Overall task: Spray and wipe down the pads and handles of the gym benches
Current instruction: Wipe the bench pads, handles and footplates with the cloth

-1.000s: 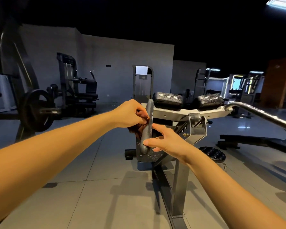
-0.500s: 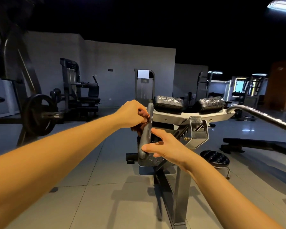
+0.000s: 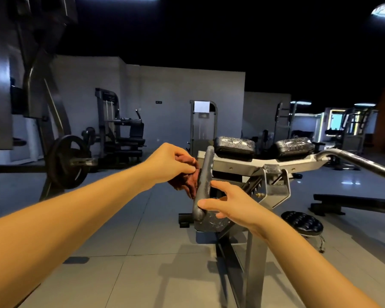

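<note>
Left hand (image 3: 171, 165) is curled tight, gripping a bunched reddish-brown cloth (image 3: 187, 182). The cloth hangs below the fist and sits against the left side of the grey upright metal handle (image 3: 206, 172), about mid-height. Right hand (image 3: 233, 207) holds the low end of the same handle, with the thumb on the near side and the fingers (image 3: 218, 185) reaching round the far side, narrowly spread. Both forearms reach in from the near edge.

The handle stands slightly tilted at the left end of the white-grey steel bench (image 3: 242, 162), centre of the scene. Two black worn cushioned pads (image 3: 235, 144) sit on top of the bench frame, just right of and beyond the handle, apart from both hands. A chrome curved bar (image 3: 360, 162) runs off the right end of the bench toward the right edge.

A round black padded stool (image 3: 302, 223) stands on the grey tiled floor (image 3: 120, 230) right of the bench post. A low flat black bench (image 3: 353, 203) lies further right. A black weight plate on a bar (image 3: 65, 161) is at far left, with dark machines by the far wall.
</note>
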Demonstrator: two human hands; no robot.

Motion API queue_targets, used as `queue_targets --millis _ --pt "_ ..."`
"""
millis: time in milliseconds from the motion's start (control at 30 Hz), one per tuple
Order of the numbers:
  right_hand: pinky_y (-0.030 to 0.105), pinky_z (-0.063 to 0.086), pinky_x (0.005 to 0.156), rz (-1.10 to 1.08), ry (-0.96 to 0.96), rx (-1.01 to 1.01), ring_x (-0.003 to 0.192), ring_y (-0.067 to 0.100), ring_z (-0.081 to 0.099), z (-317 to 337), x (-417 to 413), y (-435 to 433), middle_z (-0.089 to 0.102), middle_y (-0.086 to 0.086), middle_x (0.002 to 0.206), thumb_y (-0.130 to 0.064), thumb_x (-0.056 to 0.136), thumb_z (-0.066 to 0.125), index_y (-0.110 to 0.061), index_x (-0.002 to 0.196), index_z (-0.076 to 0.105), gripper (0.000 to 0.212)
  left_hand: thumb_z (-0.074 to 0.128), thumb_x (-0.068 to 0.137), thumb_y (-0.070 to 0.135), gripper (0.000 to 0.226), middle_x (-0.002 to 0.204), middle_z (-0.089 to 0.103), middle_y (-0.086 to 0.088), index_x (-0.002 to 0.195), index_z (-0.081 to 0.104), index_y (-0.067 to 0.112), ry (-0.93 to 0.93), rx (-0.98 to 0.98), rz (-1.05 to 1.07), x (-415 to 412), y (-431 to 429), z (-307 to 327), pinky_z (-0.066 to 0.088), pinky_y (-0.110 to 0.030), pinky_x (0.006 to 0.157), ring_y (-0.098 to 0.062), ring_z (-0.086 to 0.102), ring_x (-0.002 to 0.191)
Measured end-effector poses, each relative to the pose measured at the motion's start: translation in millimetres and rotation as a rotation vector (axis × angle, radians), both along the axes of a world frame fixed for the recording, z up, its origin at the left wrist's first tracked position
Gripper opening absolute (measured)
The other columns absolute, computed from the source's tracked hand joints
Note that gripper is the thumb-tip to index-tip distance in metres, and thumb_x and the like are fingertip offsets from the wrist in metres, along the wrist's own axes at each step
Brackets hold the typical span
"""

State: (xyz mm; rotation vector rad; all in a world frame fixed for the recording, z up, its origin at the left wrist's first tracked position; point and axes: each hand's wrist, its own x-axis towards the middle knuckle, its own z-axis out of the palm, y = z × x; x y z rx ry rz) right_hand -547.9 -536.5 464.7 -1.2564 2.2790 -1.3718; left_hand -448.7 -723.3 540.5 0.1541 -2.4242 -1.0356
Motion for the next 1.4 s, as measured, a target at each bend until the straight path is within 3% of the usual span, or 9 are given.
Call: queue_targets --millis 167,333,533,700,800,900,1067,1267,1400 --pt "0.028 0.054 0.085 -0.142 0.057 -0.446 0.096 0.003 0.070 31 11 11 0.077 -0.010 0.096 -0.033 0.092 0.072 -0.026 0.099 0.077 0.011 0.073 0.093 0.010 0.014 0.092 0.076 -0.016 0.106 0.074 0.006 0.076 0.233 -0.197 26 11 32 0.058 -0.032 0.063 -0.028 0.074 0.076" --pt "0.037 0.051 0.096 0.040 -0.059 -0.548 0.108 0.017 0.070 46 27 18 0.077 0.000 0.109 -0.042 0.093 0.066 -0.020 0.116 0.073 0.034 0.073 0.092 0.016 0.021 0.104 0.078 -0.009 0.112 0.075 0.011 0.142 0.255 -0.307 13 38 39 0.059 -0.035 0.089 -0.026 0.075 0.098" --pt "0.033 0.057 0.084 -0.092 -0.095 -0.681 0.096 0.026 0.075 42 11 43 0.078 0.011 0.101 -0.016 0.091 0.073 -0.009 0.110 0.074 0.021 0.078 0.090 0.022 0.009 0.082 0.078 -0.001 0.093 0.079 0.013 0.129 0.087 -0.214 -3 50 24 0.053 -0.029 0.074 -0.011 0.073 0.076" --pt "0.033 0.057 0.075 -0.199 -0.158 -0.729 0.085 0.020 0.075 31 3 43 0.078 0.006 0.090 -0.017 0.089 0.076 -0.010 0.101 0.072 0.015 0.080 0.086 0.037 0.010 0.079 0.075 -0.001 0.084 0.079 0.027 -0.029 -0.207 -0.103 -11 57 6 0.056 -0.032 0.074 -0.014 0.069 0.077" --pt "0.031 0.059 0.076 -0.209 -0.205 -0.809 0.088 0.020 0.075 25 3 40 0.079 0.004 0.092 -0.015 0.089 0.076 -0.012 0.103 0.074 0.014 0.080 0.085 0.043 0.012 0.070 0.070 0.008 0.080 0.077 0.032 0.014 -0.270 -0.079 -4 51 -1 0.046 -0.019 0.060 -0.001 0.060 0.063" --pt "0.027 0.056 0.077 -0.283 0.005 -0.712 0.086 0.011 0.073 20 -9 44 0.076 -0.007 0.087 -0.016 0.088 0.077 -0.018 0.097 0.078 0.009 0.079 0.083 0.049 0.020 0.071 0.065 0.012 0.081 0.073 0.030 0.073 -0.376 0.056 15 37 -5 0.041 -0.020 0.062 0.000 0.056 0.064" --pt "0.027 0.053 0.078 -0.317 0.196 -0.321 0.087 0.010 0.070 12 -14 14 0.076 -0.008 0.087 -0.021 0.086 0.077 -0.021 0.092 0.080 0.006 0.079 0.072 0.066 0.041 0.071 0.068 0.009 0.081 0.076 0.026 -0.242 -0.289 0.126 32 24 -17 0.047 -0.026 0.062 -0.008 0.062 0.072" --pt "0.014 0.046 0.076 -0.236 0.311 -0.372 0.094 0.004 0.062 -9 7 -1 0.067 -0.006 0.101 -0.023 0.095 0.068 -0.021 0.105 0.076 0.013 0.080 0.079 0.055 0.036 0.077 0.075 0.010 0.073 0.081 0.019 -0.257 -0.153 0.060 25 26 -25 0.054 -0.026 0.076 -0.005 0.069 0.083" --pt "0.023 0.049 0.078 -0.193 0.521 -0.382 0.089 0.007 0.061 -26 14 8 0.063 -0.008 0.092 -0.014 0.092 0.072 -0.021 0.099 0.076 0.011 0.082 0.078 0.054 0.034 0.082 0.077 0.003 0.076 0.082 0.020 -0.306 -0.186 0.035 25 27 -29 0.056 -0.031 0.078 -0.012 0.070 0.086"
